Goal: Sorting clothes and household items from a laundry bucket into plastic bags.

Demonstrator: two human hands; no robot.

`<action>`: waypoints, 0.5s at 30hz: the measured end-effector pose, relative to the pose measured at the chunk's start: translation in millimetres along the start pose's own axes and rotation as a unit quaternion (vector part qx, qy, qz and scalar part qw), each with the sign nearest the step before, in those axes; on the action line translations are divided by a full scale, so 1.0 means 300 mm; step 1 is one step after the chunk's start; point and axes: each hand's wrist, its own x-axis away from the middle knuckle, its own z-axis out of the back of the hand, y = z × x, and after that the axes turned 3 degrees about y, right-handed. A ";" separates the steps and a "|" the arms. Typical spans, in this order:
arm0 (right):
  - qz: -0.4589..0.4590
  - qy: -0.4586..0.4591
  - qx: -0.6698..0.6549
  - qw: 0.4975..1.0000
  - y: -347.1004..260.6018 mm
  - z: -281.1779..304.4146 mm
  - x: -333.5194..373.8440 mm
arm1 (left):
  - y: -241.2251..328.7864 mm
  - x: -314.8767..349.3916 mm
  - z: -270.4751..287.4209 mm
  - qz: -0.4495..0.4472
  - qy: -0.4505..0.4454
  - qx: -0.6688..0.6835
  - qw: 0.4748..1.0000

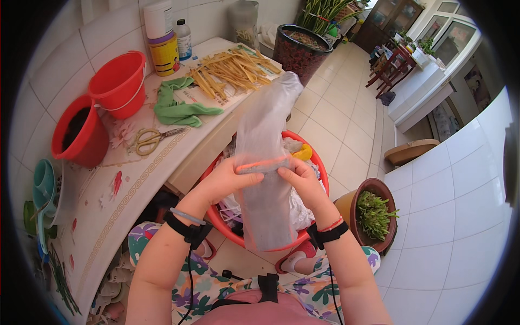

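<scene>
A long, translucent grey plastic bag (266,208) with an orange line across its middle is stretched between my hands. My left hand (230,177) grips its left edge, thumb on top by the orange line. On the right edge, my right hand (302,177) holds it the same way, with the fingers mostly hidden behind. The bag's crumpled upper end stands up away from me, and its flat lower part hangs toward my lap. Beneath it sits a red basin (218,223) full of crumpled plastic bags (300,208), one of them yellow (304,152).
On the table (162,162) at left are scissors (154,140), green gloves (179,105), dried yellow strips (233,70), a red bucket (120,86) and a red pot (81,132). Potted plants stand at right (374,214) and beyond the basin (300,51). A white tiled wall (455,211) bounds the right.
</scene>
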 end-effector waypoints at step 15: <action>0.036 -0.014 -0.161 0.986 -0.144 -0.030 -0.050 | -0.046 -0.018 -0.024 0.025 0.007 0.054 0.998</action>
